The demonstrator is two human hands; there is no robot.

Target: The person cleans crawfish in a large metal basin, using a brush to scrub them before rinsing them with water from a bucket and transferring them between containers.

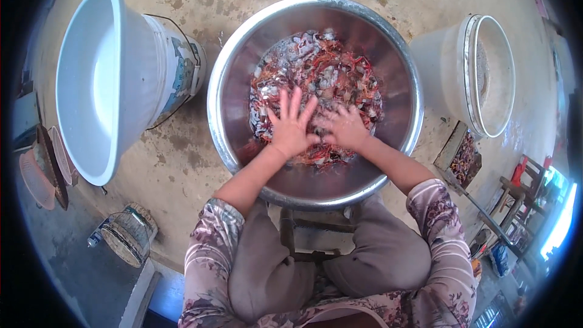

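A wide, deep stainless steel basin (pixel 234 67) stands in front of my knees. In its bottom lies a wet heap of red strands mixed with whitish and grey pieces (pixel 328 73); I cannot make out exactly what they are. My left hand (pixel 291 123) rests on the near part of this heap, palm down, fingers spread. Beside it, my right hand (pixel 344 126) is also on the heap, its fingers apart and slightly blurred by motion. The two hands are close together at the thumbs. Neither one grips anything that I can see.
At the left a big pale blue tub (pixel 112 85) leans on its side by a bucket (pixel 185 67) with a wire handle. A white bucket (pixel 477 76) stands right of the basin. Further out are a dustpan of debris (pixel 464 161), a handled container (pixel 127 237) and a pink colander (pixel 37 179).
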